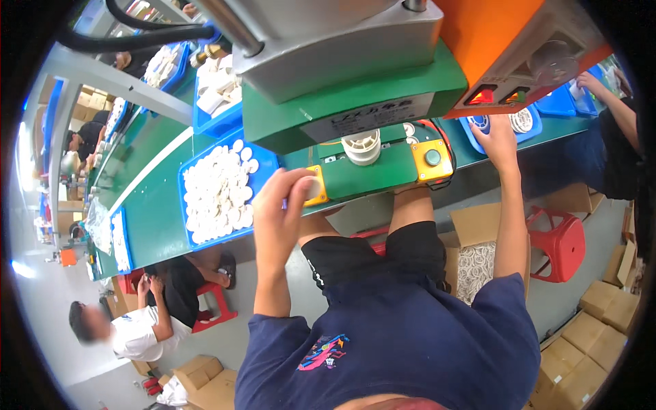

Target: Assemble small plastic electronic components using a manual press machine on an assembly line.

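My left hand (277, 208) is raised before the bench edge, its thumb and fingers pinched on a small white disc (313, 187). Left of it, a blue tray (263, 158) holds a heap of similar white discs (215, 195). My right hand (499, 143) reaches into a blue tray of white rings (521, 121) at the right. Its thumb is beside a ring (481, 124), and the other fingertips are hidden behind the orange box. Between my hands, a white round part (362, 147) sits in the press, under its green head (355, 109).
Yellow button boxes (433, 160) flank the press on the green bench (154, 229). An orange control box (506, 55) with lit switches hangs above. A carton of rings (476, 270) and a red stool (558, 246) stand at the right. People sit nearby on both sides.
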Available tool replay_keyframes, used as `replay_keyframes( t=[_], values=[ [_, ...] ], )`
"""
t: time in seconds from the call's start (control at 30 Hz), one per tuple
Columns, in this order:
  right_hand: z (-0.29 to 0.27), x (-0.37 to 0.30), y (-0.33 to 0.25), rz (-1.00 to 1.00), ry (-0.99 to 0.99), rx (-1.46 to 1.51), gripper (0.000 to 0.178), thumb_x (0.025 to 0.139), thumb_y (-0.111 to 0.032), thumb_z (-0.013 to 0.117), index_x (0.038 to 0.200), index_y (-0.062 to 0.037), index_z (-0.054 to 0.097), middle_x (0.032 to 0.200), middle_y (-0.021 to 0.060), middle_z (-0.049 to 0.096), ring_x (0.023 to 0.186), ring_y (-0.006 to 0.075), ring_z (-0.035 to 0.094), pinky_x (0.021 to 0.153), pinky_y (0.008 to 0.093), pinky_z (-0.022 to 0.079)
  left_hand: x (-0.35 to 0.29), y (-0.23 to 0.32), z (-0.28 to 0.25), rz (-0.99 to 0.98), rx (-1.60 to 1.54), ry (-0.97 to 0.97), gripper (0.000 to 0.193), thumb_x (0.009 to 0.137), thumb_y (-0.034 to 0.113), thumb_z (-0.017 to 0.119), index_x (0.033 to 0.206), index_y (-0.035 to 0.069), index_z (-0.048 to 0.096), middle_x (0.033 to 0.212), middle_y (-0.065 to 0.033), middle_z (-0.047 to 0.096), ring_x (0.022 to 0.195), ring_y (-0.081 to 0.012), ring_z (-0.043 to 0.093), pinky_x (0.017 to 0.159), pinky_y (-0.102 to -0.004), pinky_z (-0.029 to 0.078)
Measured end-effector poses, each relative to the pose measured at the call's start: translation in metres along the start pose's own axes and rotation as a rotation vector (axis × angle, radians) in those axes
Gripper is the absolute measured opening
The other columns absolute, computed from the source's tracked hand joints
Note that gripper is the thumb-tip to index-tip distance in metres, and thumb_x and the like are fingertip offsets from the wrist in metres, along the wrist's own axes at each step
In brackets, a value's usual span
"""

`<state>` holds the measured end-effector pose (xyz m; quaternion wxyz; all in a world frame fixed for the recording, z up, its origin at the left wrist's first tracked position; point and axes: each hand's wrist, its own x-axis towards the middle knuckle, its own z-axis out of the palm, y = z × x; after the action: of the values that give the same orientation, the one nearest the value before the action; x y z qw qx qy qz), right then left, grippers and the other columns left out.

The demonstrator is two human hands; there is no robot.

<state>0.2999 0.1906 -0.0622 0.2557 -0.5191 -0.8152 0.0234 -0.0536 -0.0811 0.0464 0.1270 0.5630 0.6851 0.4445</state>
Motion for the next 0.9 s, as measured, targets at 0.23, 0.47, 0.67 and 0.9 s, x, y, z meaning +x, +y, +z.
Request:
replay_keyframes(
  t=[0.23, 0.47, 0.67, 0.9],
  values=[
    [0.005, 0.0, -0.009, 0.02, 0.032, 0.038, 0.045, 0.086, -0.029, 0.076, 0.122, -0.0044, 0.066, 0.12, 0.0131, 0.065, 0.113, 0.0335, 0.06, 0.096, 0.0428, 0.049, 0.044, 0.013, 0.052, 0.191, -0.064, 0.123, 0.014, 0.1, 0.008, 0.061, 0.105, -0.004, 0.066, 0.084, -0.0108, 0.065, 0.073, -0.0178, 0.059, 0.069, -0.0311, 0.048],
    [0.001, -0.001, -0.007, 0.023, 0.046, 0.05, 0.041, 0.086, -0.027, 0.075, 0.12, -0.0057, 0.067, 0.122, 0.0121, 0.066, 0.116, 0.0327, 0.06, 0.099, 0.0418, 0.049, 0.059, 0.003, 0.072, 0.118, 0.009, -0.032, 0.02, 0.096, 0.006, 0.064, 0.114, -0.005, 0.066, 0.108, -0.0186, 0.067, 0.09, -0.0273, 0.066, 0.08, -0.034, 0.052],
    [0.0, 0.001, -0.003, 0.013, -0.005, 0.08, 0.04, 0.085, -0.025, 0.074, 0.12, -0.0059, 0.068, 0.124, 0.0118, 0.066, 0.116, 0.0332, 0.061, 0.099, 0.0419, 0.049, 0.059, 0.007, 0.077, 0.241, -0.025, 0.128, 0.013, 0.09, 0.003, 0.066, 0.099, -0.005, 0.069, 0.084, -0.0229, 0.068, 0.076, -0.0409, 0.064, 0.065, -0.0445, 0.047],
    [-0.003, -0.009, -0.018, 0.184, 0.383, 0.617, 0.036, 0.09, -0.02, 0.071, 0.12, 0.0001, 0.065, 0.114, 0.0125, 0.062, 0.105, 0.0242, 0.062, 0.09, 0.0357, 0.052, 0.055, 0.001, 0.069, 0.235, -0.043, 0.131, 0.016, 0.096, 0.01, 0.062, 0.102, -0.004, 0.068, 0.089, -0.022, 0.066, 0.076, -0.0375, 0.06, 0.069, -0.0416, 0.048]
  ],
)
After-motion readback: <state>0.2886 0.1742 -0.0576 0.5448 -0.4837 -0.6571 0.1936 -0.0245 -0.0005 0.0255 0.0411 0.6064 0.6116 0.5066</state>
